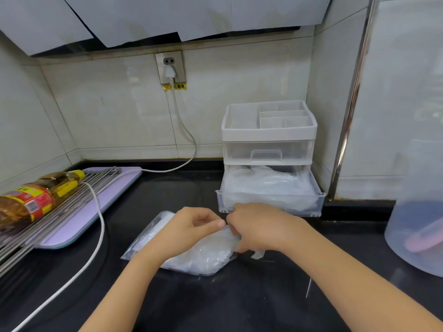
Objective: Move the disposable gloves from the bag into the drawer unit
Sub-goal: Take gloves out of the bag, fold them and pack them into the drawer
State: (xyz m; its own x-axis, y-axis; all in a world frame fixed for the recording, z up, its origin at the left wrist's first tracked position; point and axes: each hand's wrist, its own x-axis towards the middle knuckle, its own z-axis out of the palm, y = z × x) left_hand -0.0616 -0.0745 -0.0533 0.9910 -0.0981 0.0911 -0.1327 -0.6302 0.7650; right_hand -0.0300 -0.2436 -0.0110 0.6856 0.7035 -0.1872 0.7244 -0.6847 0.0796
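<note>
Black desk (215, 307). Drawer unit (268, 140) at 1 o'clock from bag (203, 257); bottom drawer (271, 208) pulled out, clear gloves (268, 185) heaped inside. Bag lies flat on desk. Left hand (191, 226) and right hand (259, 228), knuckles up, fingers curled, pinch bag's 12 o'clock edge.

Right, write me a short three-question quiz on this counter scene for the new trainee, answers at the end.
1. True or false: the lower drawer of the drawer unit is pulled open and holds crumpled clear plastic.
2. Which hands are on the bag? A) left only B) right only C) both
3. Fill in: the oil bottle lies on its side on a metal ____ set over the purple board.

Key
1. True.
2. C: the left hand and the right hand both grip the bag near its top.
3. rack
</note>
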